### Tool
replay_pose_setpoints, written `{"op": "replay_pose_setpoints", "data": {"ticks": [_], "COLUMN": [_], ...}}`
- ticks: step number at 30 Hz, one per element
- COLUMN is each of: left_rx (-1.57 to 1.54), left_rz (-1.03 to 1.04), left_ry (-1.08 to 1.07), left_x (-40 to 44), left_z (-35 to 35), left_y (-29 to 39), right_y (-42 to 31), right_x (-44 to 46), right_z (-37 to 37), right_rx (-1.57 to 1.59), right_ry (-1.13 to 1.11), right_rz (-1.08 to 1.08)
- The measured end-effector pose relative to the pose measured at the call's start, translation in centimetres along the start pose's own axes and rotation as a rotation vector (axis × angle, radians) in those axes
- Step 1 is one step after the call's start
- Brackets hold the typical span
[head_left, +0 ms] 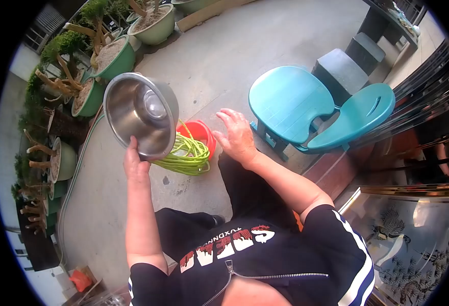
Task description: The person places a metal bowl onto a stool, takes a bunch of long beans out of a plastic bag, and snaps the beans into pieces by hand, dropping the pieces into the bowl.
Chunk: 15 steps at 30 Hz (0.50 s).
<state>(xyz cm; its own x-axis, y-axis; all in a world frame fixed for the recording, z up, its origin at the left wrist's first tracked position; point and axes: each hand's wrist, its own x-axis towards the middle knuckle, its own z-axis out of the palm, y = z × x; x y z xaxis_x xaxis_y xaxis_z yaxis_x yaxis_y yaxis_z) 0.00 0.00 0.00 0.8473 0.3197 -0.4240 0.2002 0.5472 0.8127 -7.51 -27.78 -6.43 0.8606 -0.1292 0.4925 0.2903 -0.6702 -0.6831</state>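
Note:
My left hand grips the rim of a stainless steel bowl, thumb on the inside wall. The bowl is tilted with its opening towards me, and nothing shows inside it. Behind and below it, a bunch of long green beans lies against a red bucket; part of the bunch is hidden by the bowl. My right hand is raised beside the bucket with its fingers apart, holding nothing.
A teal folding chair stands to the right, with grey stools behind it. Potted trees in green pots line the left side, and a hose runs along the floor near them. A glossy decorated door is at the right.

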Motion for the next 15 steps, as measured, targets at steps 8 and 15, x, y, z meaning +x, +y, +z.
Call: {"op": "replay_pose_setpoints", "data": {"ticks": [8, 15], "left_rx": [-0.082, 0.01], "left_rz": [-0.032, -0.018], "left_ry": [-0.033, -0.151], "left_x": [-2.7, -2.9], "left_z": [8.4, 16.1], "left_y": [-1.5, -7.2], "right_y": [16.4, 19.6], "right_x": [-8.8, -9.9], "right_z": [-3.5, -3.5], "right_rx": [-0.8, -0.925], "right_ry": [-0.349, -0.214], "right_rz": [0.532, 0.345]}}
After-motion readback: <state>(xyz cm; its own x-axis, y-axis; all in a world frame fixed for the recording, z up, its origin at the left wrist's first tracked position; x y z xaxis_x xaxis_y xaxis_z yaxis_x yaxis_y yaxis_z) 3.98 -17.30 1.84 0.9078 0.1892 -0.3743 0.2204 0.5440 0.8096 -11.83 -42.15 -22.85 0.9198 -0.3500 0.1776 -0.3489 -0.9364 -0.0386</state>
